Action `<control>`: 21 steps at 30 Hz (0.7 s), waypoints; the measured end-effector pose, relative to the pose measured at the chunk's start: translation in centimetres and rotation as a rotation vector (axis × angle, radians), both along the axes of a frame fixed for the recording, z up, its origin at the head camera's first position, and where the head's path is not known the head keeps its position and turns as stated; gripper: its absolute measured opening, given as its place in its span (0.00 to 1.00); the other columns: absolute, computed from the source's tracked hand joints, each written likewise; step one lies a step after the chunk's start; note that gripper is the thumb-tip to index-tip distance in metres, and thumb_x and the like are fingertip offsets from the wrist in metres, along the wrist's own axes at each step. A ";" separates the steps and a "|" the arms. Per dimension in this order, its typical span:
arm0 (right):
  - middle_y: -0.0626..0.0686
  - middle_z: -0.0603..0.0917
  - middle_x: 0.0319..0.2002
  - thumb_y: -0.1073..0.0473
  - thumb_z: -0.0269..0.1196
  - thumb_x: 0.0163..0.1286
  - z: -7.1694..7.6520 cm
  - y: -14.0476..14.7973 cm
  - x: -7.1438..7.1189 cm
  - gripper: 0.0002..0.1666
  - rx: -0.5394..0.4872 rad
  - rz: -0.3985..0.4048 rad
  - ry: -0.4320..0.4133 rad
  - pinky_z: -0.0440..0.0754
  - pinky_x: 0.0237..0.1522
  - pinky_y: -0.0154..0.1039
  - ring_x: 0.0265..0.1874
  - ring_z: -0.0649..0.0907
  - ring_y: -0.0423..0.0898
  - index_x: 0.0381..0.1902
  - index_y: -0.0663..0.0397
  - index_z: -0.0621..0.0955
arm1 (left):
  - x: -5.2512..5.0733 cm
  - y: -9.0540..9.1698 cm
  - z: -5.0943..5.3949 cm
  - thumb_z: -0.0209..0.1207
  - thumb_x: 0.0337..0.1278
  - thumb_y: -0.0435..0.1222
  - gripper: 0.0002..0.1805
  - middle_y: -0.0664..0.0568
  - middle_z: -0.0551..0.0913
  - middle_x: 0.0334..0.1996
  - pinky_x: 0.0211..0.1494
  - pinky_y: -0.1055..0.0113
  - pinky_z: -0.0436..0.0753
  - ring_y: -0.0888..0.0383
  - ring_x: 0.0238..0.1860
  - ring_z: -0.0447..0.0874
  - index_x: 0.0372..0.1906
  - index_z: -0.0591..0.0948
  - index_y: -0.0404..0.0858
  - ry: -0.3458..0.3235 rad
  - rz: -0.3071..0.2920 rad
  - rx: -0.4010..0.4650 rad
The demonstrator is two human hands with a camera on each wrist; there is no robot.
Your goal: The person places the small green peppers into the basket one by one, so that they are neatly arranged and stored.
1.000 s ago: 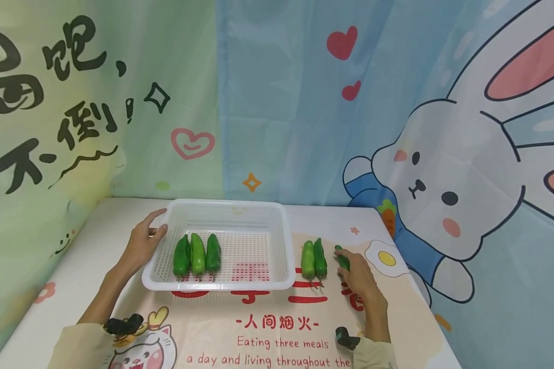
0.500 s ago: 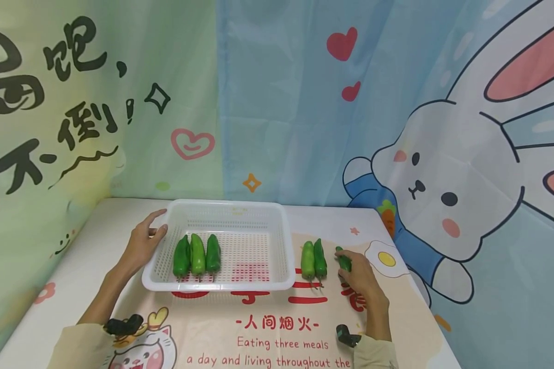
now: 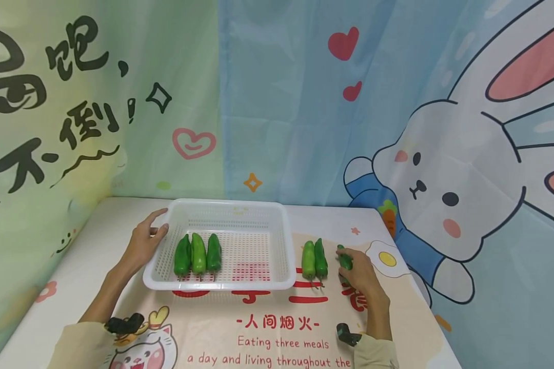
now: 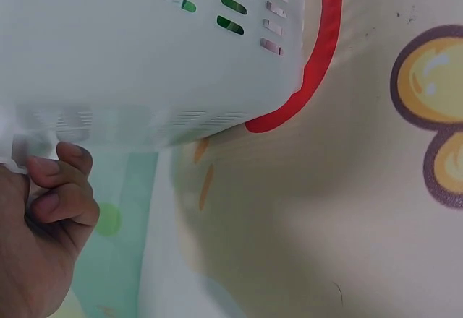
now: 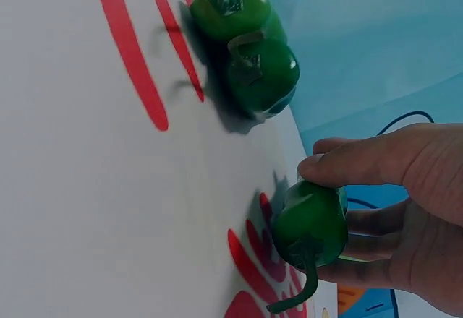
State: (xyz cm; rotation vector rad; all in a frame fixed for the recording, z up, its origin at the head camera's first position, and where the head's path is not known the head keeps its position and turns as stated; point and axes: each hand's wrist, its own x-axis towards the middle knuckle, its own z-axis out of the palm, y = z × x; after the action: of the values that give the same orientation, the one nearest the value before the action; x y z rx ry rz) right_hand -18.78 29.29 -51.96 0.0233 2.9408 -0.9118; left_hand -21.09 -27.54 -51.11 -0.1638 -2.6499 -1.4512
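Observation:
My left hand [image 3: 143, 242] grips the left rim of a white plastic basket [image 3: 268, 286]; in the left wrist view the fingers [image 4: 66, 202] curl at the basket's edge [image 4: 145, 79]. Inside the basket three green peppers [image 3: 198, 253] lie side by side in its left half. To the right of the basket, my right hand [image 3: 361, 270] pinches a green pepper [image 3: 345, 260] between thumb and fingers. The right wrist view shows that pepper [image 5: 311, 224] with its stem toward the camera, held by the right hand [image 5: 412, 202].
Two more green peppers [image 3: 314, 260] lie together on the printed tablecloth [image 3: 277, 333] between the basket and my right hand; they show at the top of the right wrist view [image 5: 262, 76]. Behind the table hangs a printed curtain [image 3: 277, 102].
The right hand and its pepper have shifted very slightly to the right. The left hand, the basket and the other peppers look unmoved.

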 end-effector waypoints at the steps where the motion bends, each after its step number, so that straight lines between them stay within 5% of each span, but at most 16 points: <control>1: 0.72 0.72 0.78 0.67 0.69 0.75 0.1 -0.1 0.0 0.32 -0.004 -0.002 0.000 0.75 0.75 0.73 0.71 0.74 0.70 0.75 0.58 0.79 | 0.0 0.0 0.0 0.50 0.88 0.37 0.32 0.18 0.87 0.50 0.28 0.63 0.91 0.43 0.33 0.95 0.86 0.59 0.34 0.001 0.000 0.001; 13: 0.71 0.73 0.78 0.67 0.69 0.75 1.8 -0.8 0.2 0.31 -0.019 0.003 0.032 0.76 0.75 0.69 0.71 0.76 0.69 0.74 0.56 0.80 | -0.1 0.0 -0.1 0.50 0.89 0.38 0.32 0.18 0.87 0.51 0.29 0.63 0.91 0.43 0.33 0.95 0.87 0.59 0.35 -0.002 0.003 0.000; 21: 0.68 0.79 0.73 0.68 0.70 0.74 3.5 -1.7 0.5 0.30 -0.042 0.028 0.068 0.92 0.57 0.56 0.59 0.82 0.65 0.73 0.54 0.82 | 0.0 0.1 -0.1 0.50 0.88 0.37 0.32 0.18 0.87 0.50 0.28 0.65 0.91 0.45 0.32 0.95 0.86 0.60 0.33 0.013 0.003 0.000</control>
State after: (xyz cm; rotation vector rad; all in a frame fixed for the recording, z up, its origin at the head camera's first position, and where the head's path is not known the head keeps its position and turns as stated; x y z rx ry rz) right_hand -18.26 27.57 -48.50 -0.0516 2.9745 -0.9891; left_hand -21.07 -27.46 -51.25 -0.1695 -2.6385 -1.4443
